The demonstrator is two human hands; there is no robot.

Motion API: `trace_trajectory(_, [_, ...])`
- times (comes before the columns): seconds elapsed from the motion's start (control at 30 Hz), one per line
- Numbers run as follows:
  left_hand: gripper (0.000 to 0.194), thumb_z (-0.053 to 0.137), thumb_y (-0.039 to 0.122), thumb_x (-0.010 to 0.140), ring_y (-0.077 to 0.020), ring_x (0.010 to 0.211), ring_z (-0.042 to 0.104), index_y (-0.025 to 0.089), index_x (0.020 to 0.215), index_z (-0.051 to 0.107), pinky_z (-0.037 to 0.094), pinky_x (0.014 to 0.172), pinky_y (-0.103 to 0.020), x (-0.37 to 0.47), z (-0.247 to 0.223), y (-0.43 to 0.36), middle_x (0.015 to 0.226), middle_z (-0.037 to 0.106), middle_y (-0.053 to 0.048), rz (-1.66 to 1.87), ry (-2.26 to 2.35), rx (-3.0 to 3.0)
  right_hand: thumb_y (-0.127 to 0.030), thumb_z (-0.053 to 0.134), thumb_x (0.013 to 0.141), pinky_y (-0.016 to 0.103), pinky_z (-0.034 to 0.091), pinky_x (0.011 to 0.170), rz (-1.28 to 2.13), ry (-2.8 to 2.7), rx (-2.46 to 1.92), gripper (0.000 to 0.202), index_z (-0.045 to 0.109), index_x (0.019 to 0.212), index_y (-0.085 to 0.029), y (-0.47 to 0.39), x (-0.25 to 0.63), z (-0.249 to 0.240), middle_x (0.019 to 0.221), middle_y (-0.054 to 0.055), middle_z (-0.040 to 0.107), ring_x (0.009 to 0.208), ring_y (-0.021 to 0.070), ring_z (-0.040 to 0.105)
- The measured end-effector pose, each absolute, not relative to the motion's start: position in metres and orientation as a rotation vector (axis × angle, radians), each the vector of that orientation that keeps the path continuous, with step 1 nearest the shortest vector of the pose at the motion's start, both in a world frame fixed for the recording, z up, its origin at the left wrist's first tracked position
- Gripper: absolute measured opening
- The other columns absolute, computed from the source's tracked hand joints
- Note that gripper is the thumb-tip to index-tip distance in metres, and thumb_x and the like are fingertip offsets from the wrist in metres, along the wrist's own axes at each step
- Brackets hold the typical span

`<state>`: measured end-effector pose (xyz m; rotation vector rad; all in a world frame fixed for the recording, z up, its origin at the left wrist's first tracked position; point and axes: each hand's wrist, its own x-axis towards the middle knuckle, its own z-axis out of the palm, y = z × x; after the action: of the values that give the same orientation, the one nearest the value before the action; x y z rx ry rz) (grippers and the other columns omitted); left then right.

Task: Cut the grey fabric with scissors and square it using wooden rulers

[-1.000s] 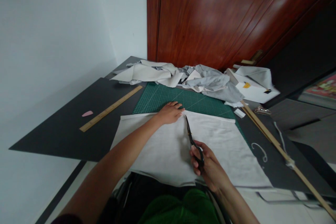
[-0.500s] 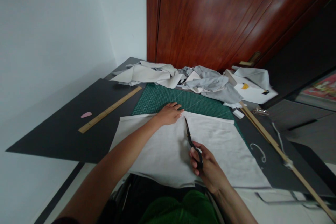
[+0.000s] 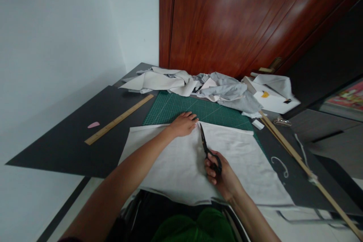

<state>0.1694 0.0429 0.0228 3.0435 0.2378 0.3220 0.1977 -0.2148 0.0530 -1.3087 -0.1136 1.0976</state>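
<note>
The right hand (image 3: 217,170) grips black scissors (image 3: 203,140); the left hand (image 3: 184,124) presses open on white fabric (image 3: 170,162).

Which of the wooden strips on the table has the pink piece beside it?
The short wooden strip, lying left of the white cloth; the pink piece is on its left. The longer strips lie right of the cloth.

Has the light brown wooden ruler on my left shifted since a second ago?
No, the light brown wooden ruler lies the same way, its far end just left of the green gridded mat.
</note>
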Motion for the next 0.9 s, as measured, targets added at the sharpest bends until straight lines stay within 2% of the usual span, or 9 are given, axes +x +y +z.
trace_trajectory(0.4, [0.045, 0.04, 0.034, 0.11, -0.0298, 0.148, 0.046, 0.022, 0.148, 0.06, 0.039, 0.12, -0.046, 0.1693, 0.0221, 0.0438, 0.159, 0.055, -0.008, 0.331, 0.236, 3.045, -0.057, 0.094, 0.061, 0.018, 0.031, 0.036, 1.05, -0.229, -1.355, 0.066, 0.056, 0.104, -0.025, -0.2053, 0.2029, 0.053, 0.071, -0.008, 0.058, 0.047, 0.0062, 0.043])
trace_trajectory(0.67, [0.044, 0.042, 0.033, 0.108, -0.0296, 0.148, 0.046, 0.022, 0.147, 0.06, 0.04, 0.118, -0.046, 0.17, 0.0217, 0.0428, 0.157, 0.056, -0.009, 0.353, 0.221, 3.054, -0.06, 0.096, 0.058, 0.019, 0.032, 0.036, 1.042, -0.249, -1.365, 0.071, 0.056, 0.105, -0.024, -0.2056, 0.2036, 0.0534, 0.071, -0.008, 0.058, 0.047, 0.0062, 0.043])
trace_trajectory(0.9, [0.044, 0.039, 0.034, 0.109, -0.0299, 0.147, 0.047, 0.02, 0.146, 0.06, 0.039, 0.118, -0.045, 0.1695, 0.0223, 0.0424, 0.157, 0.056, -0.01, 0.351, 0.227, 3.069, -0.058, 0.095, 0.058, 0.018, 0.029, 0.038, 1.019, -0.267, -1.361, 0.069, 0.059, 0.106, -0.025, -0.207, 0.2014, 0.0523, 0.072, -0.008, 0.057, 0.048, 0.0059, 0.044])
